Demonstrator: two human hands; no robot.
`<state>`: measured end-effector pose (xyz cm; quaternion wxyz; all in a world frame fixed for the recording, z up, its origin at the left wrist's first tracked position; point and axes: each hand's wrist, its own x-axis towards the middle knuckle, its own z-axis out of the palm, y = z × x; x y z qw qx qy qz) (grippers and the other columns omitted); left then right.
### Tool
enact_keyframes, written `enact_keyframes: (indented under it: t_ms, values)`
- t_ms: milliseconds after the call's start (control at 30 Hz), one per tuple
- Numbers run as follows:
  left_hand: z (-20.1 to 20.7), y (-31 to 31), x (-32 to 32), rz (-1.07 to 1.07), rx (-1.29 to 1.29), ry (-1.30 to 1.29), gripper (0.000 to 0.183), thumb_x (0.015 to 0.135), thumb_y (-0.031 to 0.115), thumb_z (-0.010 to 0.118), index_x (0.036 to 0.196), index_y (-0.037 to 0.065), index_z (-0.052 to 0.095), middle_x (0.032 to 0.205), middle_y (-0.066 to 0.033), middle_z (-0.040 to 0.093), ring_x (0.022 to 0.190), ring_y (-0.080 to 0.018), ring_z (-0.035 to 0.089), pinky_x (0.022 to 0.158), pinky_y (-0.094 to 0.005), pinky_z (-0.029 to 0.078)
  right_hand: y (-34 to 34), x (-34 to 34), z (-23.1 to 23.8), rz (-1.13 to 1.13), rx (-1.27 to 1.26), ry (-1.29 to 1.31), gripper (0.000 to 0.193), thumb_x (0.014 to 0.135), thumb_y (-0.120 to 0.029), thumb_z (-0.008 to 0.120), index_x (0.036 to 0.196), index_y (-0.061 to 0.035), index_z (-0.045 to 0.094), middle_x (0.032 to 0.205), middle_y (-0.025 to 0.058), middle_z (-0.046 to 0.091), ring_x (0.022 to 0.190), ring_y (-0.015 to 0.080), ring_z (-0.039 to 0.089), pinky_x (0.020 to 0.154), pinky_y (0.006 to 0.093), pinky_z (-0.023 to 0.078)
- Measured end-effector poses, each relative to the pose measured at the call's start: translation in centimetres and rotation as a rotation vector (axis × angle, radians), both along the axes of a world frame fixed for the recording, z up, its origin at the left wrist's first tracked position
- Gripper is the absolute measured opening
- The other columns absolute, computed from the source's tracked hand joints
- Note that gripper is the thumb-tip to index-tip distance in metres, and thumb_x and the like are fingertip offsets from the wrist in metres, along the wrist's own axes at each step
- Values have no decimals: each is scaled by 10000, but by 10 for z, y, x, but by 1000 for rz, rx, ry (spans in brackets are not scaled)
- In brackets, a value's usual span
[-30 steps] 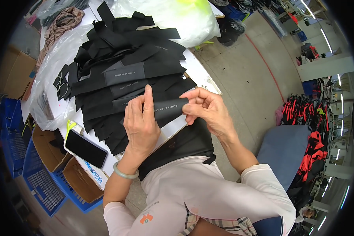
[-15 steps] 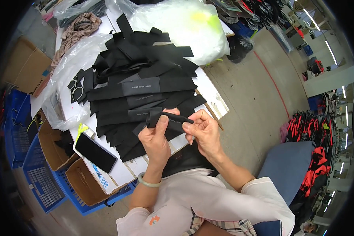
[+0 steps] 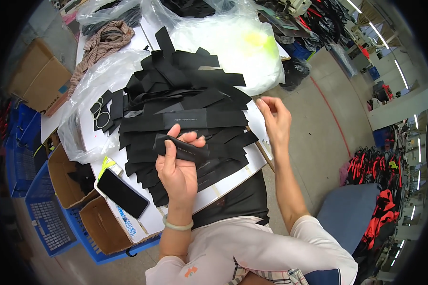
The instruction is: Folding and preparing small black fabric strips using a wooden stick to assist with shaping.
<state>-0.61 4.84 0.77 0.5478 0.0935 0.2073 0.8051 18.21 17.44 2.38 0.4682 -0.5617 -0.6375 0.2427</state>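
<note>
A white table (image 3: 223,186) bears a broad pile of black strips (image 3: 140,125), one printed black strip (image 3: 193,151) raised over its near part in the left hand (image 3: 178,178).
Across the pile most long axes run left to right, right ends toward the right hand (image 3: 277,118), which hovers by the table's right edge, nearer to those ends than the left hand is. The held strip slants from upper left down to the right; the left hand grasps its left part, thumb in front and fingers behind, so its other end points right. From the right fingertips it lies to the lower left, well apart; they bend together, but whether they pinch anything cannot be told.
</note>
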Motion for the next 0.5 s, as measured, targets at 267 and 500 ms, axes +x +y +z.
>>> enact_keyframes:
  t_ms: [267, 500]
  values:
    - [-12, 77, -1, -203, -85, -107, 221, 953, 145, 493, 1037, -51, 549, 905, -141, 603, 784, -245, 606, 838, -430, 517, 72, 17, -39, 80, 243, 119, 275, 708, -146, 761, 674, 11, 538, 721, 43, 536, 663, 144, 507, 631, 279, 421]
    - [5, 64, 3, -159, -86, 38, 190, 952, 134, 493, 1021, -38, 536, 829, -114, 588, 711, -207, 587, 825, -411, 514, -11, 60, 152, 322, 299, 636, 142, 790, -69, 533, 666, -39, 469, 707, 150, 600, 591, 176, 571, 795, 339, 501]
